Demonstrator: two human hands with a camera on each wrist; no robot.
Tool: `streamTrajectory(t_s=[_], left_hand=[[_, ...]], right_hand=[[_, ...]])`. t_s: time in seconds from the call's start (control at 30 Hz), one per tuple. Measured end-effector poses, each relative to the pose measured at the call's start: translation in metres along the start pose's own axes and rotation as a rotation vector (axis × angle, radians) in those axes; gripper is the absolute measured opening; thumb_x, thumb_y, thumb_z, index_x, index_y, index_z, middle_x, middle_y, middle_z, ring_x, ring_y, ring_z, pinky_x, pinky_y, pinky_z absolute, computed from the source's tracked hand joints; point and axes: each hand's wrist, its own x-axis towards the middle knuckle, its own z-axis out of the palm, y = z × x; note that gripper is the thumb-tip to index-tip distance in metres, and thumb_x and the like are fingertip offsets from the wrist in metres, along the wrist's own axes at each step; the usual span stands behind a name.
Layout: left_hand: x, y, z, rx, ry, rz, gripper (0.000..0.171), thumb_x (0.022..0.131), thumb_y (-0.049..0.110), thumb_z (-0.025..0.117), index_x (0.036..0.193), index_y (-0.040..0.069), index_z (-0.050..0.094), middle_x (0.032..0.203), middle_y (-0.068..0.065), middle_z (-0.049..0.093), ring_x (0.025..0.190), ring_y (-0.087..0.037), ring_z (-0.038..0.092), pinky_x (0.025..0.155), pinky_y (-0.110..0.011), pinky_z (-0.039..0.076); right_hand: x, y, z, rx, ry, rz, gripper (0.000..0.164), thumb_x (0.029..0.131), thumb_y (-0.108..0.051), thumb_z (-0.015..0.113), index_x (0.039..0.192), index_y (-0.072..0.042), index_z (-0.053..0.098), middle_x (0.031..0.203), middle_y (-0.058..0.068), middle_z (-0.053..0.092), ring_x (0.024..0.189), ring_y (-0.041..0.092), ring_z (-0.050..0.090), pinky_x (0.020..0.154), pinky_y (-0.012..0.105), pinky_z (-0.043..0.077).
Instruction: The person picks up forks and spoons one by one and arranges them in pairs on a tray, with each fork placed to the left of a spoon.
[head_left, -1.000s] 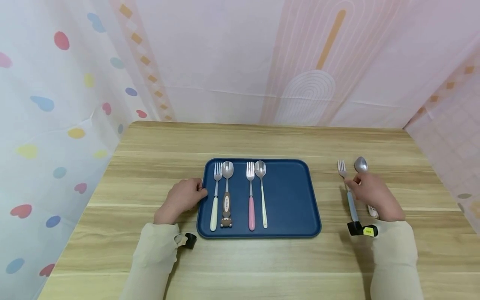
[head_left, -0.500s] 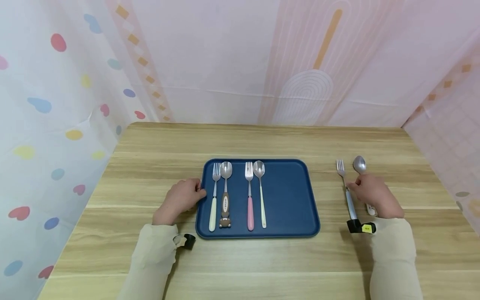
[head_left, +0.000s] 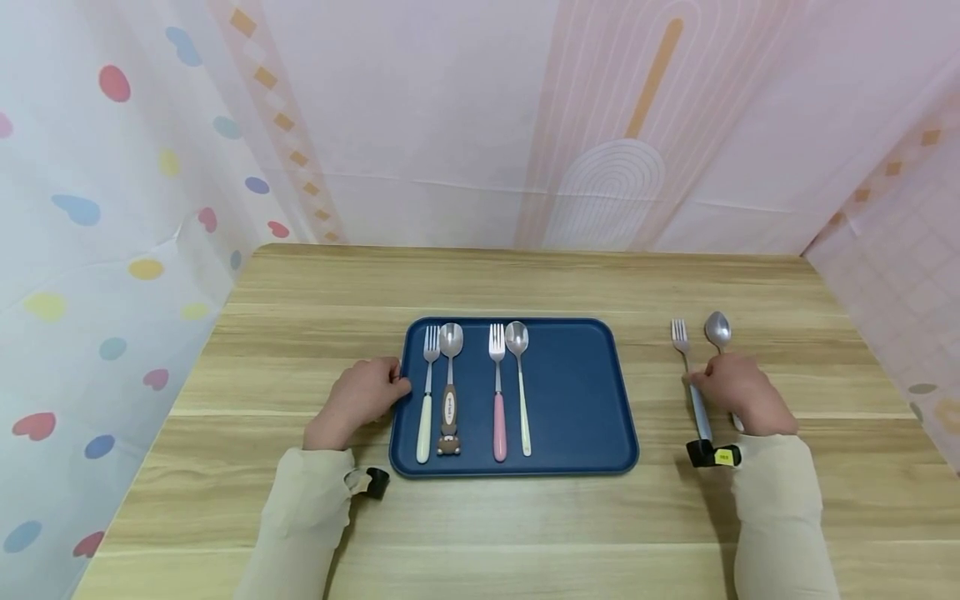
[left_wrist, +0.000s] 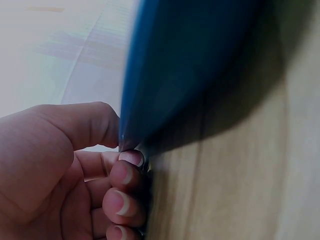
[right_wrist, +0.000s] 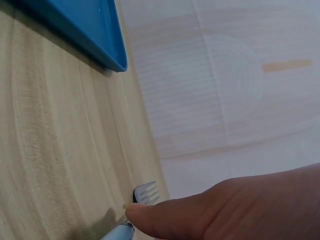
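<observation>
My left hand (head_left: 363,390) pinches the left rim of the dark blue tray (head_left: 577,400); in the left wrist view the thumb and forefinger meet at the tray edge (left_wrist: 131,100). To the right of the tray, my right hand (head_left: 738,387) grips a blue-handled fork (head_left: 700,412) at its neck. In the right wrist view my thumb (right_wrist: 170,217) lies over that neck, with the tines (right_wrist: 148,194) beyond; the other fingers are hidden. A spoon (head_left: 717,328) lies just right of the fork, its middle covered by my right hand.
On the tray lie a cream-handled fork (head_left: 423,429), a brown bear-handled spoon (head_left: 449,408), a pink-handled fork (head_left: 499,425) and a pale-handled spoon (head_left: 524,408). The wooden table (head_left: 525,533) meets a patterned curtain (head_left: 450,108) at the back.
My right hand has shifted slightly left, closer over the blue-handled fork. The left hand and the tray have stayed in place.
</observation>
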Motion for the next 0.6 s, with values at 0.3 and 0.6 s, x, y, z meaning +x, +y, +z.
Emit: streamTrajectory(t_s=[0.3, 0.6], left_hand=[[-0.0004, -0.0001, 0.0004, -0.007, -0.002, -0.002, 0.020, 0.084, 0.020, 0.052, 0.068, 0.009, 0.049, 0.054, -0.003, 0.048, 0.045, -0.017, 0.048, 0.043, -0.028, 0.036], [0.0019, -0.0023, 0.0028, 0.023, 0.021, 0.014, 0.021, 0.083, 0.021, 0.052, 0.066, 0.010, 0.047, 0.055, -0.002, 0.046, 0.046, -0.017, 0.046, 0.043, -0.028, 0.034]], right_hand=[[0.0021, -0.0007, 0.0043, -0.027, 0.001, -0.038, 0.034, 0.090, -0.025, 0.050, 0.061, -0.009, 0.047, 0.055, -0.002, 0.038, 0.051, 0.015, 0.038, 0.049, 0.029, 0.033], [0.0048, 0.0003, 0.0060, -0.016, 0.005, -0.056, 0.026, 0.090, -0.021, 0.051, 0.068, -0.007, 0.050, 0.058, 0.001, 0.045, 0.053, 0.016, 0.041, 0.050, 0.029, 0.035]])
